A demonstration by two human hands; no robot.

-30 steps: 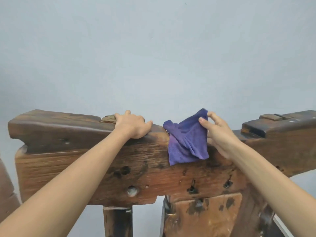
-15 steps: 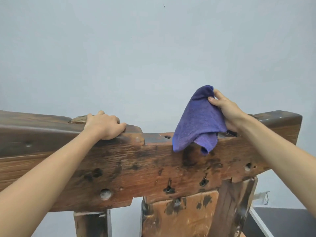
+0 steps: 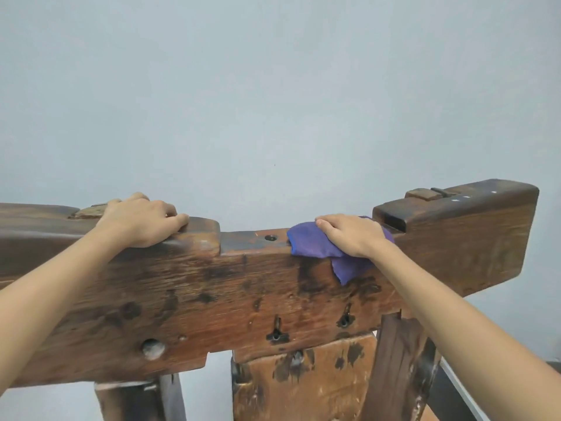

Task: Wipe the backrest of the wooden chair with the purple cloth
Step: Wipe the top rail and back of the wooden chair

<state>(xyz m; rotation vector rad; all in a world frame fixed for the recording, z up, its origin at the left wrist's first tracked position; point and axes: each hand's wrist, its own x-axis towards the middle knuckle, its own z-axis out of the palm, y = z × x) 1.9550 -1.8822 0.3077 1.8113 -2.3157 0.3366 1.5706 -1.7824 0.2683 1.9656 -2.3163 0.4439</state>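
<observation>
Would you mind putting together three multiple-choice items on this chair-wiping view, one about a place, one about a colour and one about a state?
1. Where does the purple cloth lie?
A. On the lowered middle section of the backrest top
B. On the floor
C. Draped over the left arm

2. What colour is the wall behind the chair?
A. Bright yellow
B. Pale grey-blue
C. Dark green

3. What is the left hand doing?
A. Holding a second cloth
B. Hanging free in the air
C. Resting on the raised left part of the backrest, with no cloth

Answers:
1 A: the right hand presses the cloth flat there, one corner hanging over the front face.
2 B: the plain wall fills the upper view.
3 C: its bare fingers curl over the wood.
</observation>
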